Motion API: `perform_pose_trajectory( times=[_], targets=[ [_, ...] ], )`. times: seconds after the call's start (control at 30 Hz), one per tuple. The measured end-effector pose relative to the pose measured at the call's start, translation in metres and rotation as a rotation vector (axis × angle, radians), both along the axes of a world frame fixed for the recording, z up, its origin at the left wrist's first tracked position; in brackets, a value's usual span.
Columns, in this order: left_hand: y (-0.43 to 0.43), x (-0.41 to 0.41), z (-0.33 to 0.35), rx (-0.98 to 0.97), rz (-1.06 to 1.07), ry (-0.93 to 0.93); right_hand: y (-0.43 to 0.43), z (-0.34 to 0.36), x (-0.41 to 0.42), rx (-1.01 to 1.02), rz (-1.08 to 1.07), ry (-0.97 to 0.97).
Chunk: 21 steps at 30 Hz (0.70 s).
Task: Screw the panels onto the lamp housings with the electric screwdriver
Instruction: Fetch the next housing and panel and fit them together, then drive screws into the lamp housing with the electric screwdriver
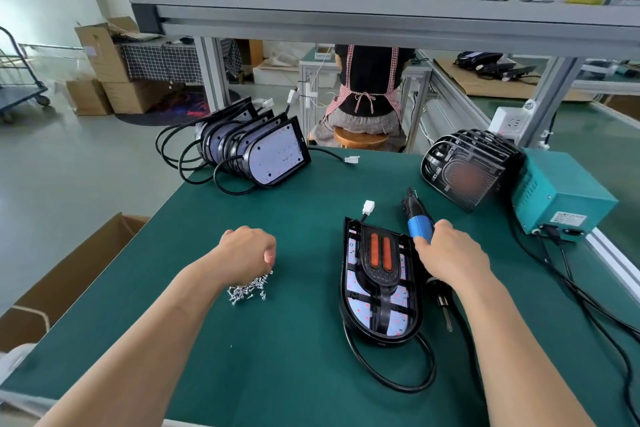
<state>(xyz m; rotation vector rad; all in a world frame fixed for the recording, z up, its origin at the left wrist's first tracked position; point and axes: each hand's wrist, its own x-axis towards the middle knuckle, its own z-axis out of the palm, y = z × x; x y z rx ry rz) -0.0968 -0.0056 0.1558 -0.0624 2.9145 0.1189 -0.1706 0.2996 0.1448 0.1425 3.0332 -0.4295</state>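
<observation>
One loose heap of screws (247,288) lies on the table (294,374), well to the left of the lamp housing (388,340). The left hand (247,250) rests on the heap with its fingers bunched down into it. Their tips are hidden, so I cannot tell whether a screw is pinched yet.

The step looks like fetching a screw. It is best to lift a single one, so none scatter, and carry it right to the housing, where the panel (381,263) already sits inside the rim. Check that the panel lies flat before driving.

Just right of the housing, the right hand (450,256) has its fingers wrapped round the electric screwdriver (419,227). The bit points towards the person, so the tool will need turning upright over a screw hole.

Far left of the housing, a cardboard box (69,274) stands off the table edge. Behind and to the left of the housing, more housings (263,152) with trailing leads lean in a row. Behind and to the right leans a stack of black panels (467,166), then a teal power box (561,198).

Its cables (588,305) run close behind the right wrist and could drag on the tool. The housing's own lead (398,386) loops just in front of it, where a forearm might catch it.
</observation>
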Motion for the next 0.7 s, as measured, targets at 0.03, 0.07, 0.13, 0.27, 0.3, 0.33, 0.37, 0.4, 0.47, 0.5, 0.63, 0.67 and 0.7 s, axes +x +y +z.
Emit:
perform_pose_trajectory(
  times=[0.03, 0.07, 0.13, 0.27, 0.3, 0.33, 0.37, 0.4, 0.47, 0.5, 0.63, 0.67, 0.7],
  targets=[
    [0.000, -0.001, -0.001, -0.002, -0.001, 0.001, -0.001, -0.001, 0.001, 0.002, 0.009, 0.000],
    [-0.001, -0.001, -0.002, 0.000, 0.000, 0.006, 0.000, -0.002, 0.001, -0.019, 0.017, -0.005],
    [-0.004, -0.002, -0.005, 0.013, 0.005, 0.031, 0.005, -0.005, 0.000, -0.127, 0.019, -0.015],
    [-0.006, 0.000, -0.010, 0.095, 0.069, 0.183, 0.026, -0.013, -0.004, -0.530, -0.078, 0.014],
    [-0.005, 0.001, -0.011, 0.159, 0.101, 0.247, 0.031, -0.014, -0.004, -0.696, -0.119, 0.017],
    [-0.004, 0.002, -0.012, 0.234, 0.133, 0.314, 0.035, -0.015, -0.005, -0.892, -0.169, 0.012],
    [-0.002, 0.002, -0.011, 0.311, 0.165, 0.373, 0.038, -0.014, -0.006, -1.101, -0.218, -0.001],
    [0.002, 0.003, -0.010, 0.395, 0.196, 0.416, 0.042, -0.013, -0.006, -1.297, -0.261, -0.018],
    [0.016, 0.006, -0.007, 0.630, 0.261, 0.441, 0.044, -0.008, -0.005, -1.592, -0.307, -0.059],
    [0.024, 0.007, -0.005, 0.771, 0.293, 0.430, 0.045, -0.007, -0.005, -1.669, -0.299, -0.068],
    [0.061, 0.011, 0.005, 1.305, 0.365, 0.342, 0.042, -0.008, -0.003, -1.752, -0.198, -0.034],
    [0.069, 0.012, 0.007, 1.417, 0.371, 0.307, 0.041, -0.008, -0.003, -1.787, -0.188, -0.023],
    [0.076, 0.013, 0.008, 1.502, 0.374, 0.274, 0.040, -0.006, -0.001, -1.826, -0.179, -0.012]
  ],
)
